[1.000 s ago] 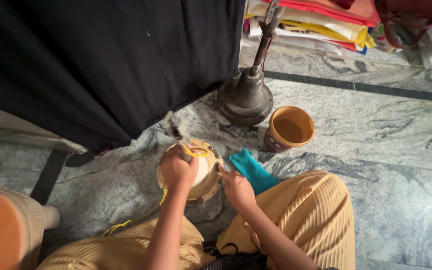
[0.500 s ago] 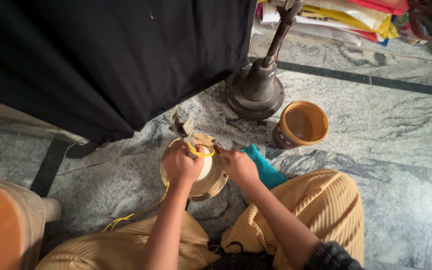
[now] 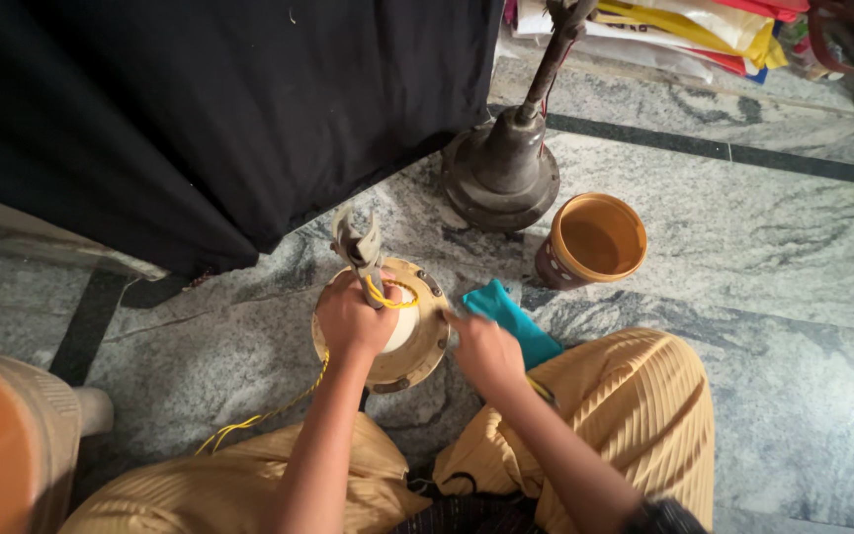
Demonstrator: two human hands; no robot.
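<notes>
A round tan metal disc with bolts on its rim (image 3: 429, 331) lies on the stone floor in front of my knees. My left hand (image 3: 353, 321) grips a pair of pliers (image 3: 356, 243) whose jaws point up and away, and a yellow wire (image 3: 387, 294) loops by the hand. My right hand (image 3: 481, 348) rests against the disc's right edge with fingers curled, next to a teal cloth (image 3: 511, 318). What the right hand holds is hidden.
A brown-and-orange cup (image 3: 593, 239) stands to the right. A dark metal stand base with a pole (image 3: 501, 170) sits behind the disc. Black cloth (image 3: 200, 109) hangs at the left. An orange stool (image 3: 2, 445) is at lower left; coloured bags (image 3: 684, 30) lie at the back.
The pliers have risen clear above my left hand, jaws now visible. My right hand has slid to the disc's right edge. The view has shifted slightly.
</notes>
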